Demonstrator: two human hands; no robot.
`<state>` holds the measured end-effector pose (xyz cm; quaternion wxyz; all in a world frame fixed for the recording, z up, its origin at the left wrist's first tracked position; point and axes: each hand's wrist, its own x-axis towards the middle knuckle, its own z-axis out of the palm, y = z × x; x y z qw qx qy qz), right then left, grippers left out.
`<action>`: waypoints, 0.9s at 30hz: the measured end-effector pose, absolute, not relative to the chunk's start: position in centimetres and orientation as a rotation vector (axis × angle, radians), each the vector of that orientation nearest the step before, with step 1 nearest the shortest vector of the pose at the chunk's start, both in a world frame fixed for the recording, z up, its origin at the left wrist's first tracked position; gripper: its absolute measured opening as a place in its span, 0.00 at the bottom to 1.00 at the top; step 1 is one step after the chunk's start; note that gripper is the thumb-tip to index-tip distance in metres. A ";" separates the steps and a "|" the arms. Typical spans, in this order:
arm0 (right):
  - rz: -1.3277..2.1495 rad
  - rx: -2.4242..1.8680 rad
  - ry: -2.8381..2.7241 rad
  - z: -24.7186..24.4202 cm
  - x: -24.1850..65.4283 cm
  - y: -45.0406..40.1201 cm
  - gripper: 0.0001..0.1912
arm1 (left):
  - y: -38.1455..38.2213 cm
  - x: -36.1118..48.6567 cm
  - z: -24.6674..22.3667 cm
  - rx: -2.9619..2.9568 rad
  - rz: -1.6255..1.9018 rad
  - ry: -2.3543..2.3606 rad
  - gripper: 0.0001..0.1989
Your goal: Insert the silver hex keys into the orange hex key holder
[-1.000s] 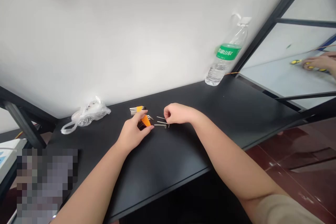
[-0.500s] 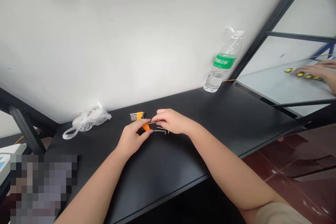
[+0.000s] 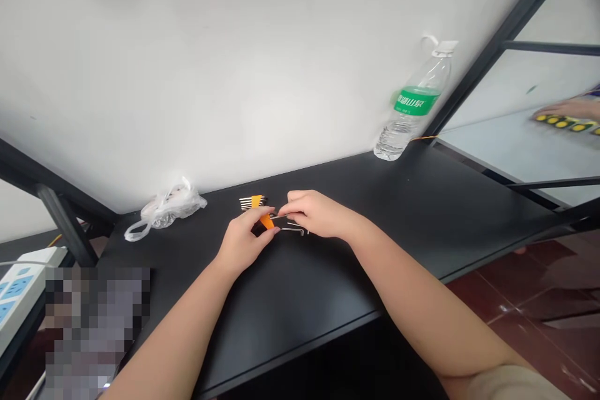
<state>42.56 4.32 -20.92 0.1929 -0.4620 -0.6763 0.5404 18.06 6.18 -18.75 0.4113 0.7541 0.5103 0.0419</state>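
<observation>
My left hand (image 3: 244, 240) is closed, with an orange hex key holder (image 3: 267, 222) between thumb and fingertips. My right hand (image 3: 316, 214) pinches a thin metal hex key (image 3: 280, 217) at the holder's right side; whether its end sits inside the holder I cannot tell. Below the right fingers, other L-shaped hex keys (image 3: 294, 230) show by the left thumb. Just beyond my left fingers is another orange piece (image 3: 257, 201) with several hex keys through it, their tips pointing left. My fingers partly hide how the two orange parts relate.
A black tabletop (image 3: 290, 300) bears a crumpled clear plastic bag (image 3: 173, 205) at the left back and a water bottle (image 3: 412, 106) against the wall. A power strip (image 3: 21, 290) is far left. Behind a frame at right, another person's hand (image 3: 574, 109) touches a yellow-and-black object (image 3: 562, 124).
The view has shifted slightly, moving most things rightward. Both my hands keep their hold, close together. The other person's hand beyond the frame has moved along the yellow-and-black object.
</observation>
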 end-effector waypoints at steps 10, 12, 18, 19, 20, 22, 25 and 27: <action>1.474 -1.308 -1.896 -21.2 42.3 4.3 0.16 | 6.0 17.9 -18.9 1.920 0.078 1.283 0.24; 1.460 -1.283 -1.892 -21.0 41.8 4.1 0.15 | 6.0 18.1 -18.8 1.951 0.057 1.236 0.24; 1.519 -1.261 -1.795 -20.5 40.4 3.7 0.07 | 6.1 18.4 -18.3 1.928 0.017 1.183 0.19; 1.503 -1.301 -1.794 -20.6 40.5 3.7 0.06 | 6.2 18.3 -18.4 1.931 0.045 1.196 0.19; 1.475 -1.354 -1.808 -20.9 40.7 3.7 0.05 | 6.2 18.2 -18.5 1.937 0.077 1.201 0.19; 1.429 -1.475 -1.884 -21.6 41.6 3.9 0.04 | 6.2 18.1 -18.7 1.945 0.139 1.185 0.18; 1.525 -1.592 -2.037 -22.8 42.8 4.0 0.03 | 6.1 18.0 -19.0 1.939 0.181 1.166 0.15; 1.608 -1.627 -2.088 -23.3 43.1 4.0 0.04 | 6.0 18.1 -19.1 1.932 0.182 1.182 0.15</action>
